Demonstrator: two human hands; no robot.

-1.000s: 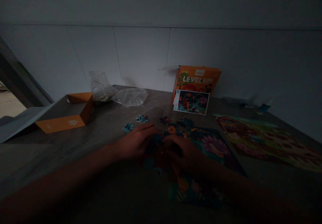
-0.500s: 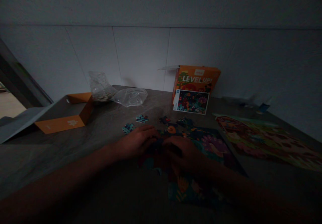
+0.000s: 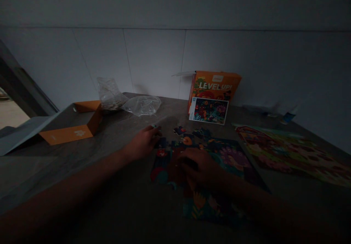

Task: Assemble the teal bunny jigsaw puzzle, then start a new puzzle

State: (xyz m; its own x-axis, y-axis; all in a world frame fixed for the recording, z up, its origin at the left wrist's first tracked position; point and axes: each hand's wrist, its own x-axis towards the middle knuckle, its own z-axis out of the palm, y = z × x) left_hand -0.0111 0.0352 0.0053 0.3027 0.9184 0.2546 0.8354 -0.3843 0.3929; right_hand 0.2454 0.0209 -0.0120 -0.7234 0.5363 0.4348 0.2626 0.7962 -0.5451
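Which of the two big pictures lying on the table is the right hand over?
The dark puzzle in the middle, with the purple patch: the right hand is over it. The lighter picture farther right has no hand over it.

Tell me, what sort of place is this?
A dim indoor spot, perhaps a room in a home, though I can't be sure. A grey tabletop meets a pale wall, with a part-built puzzle and an upright orange box on it.
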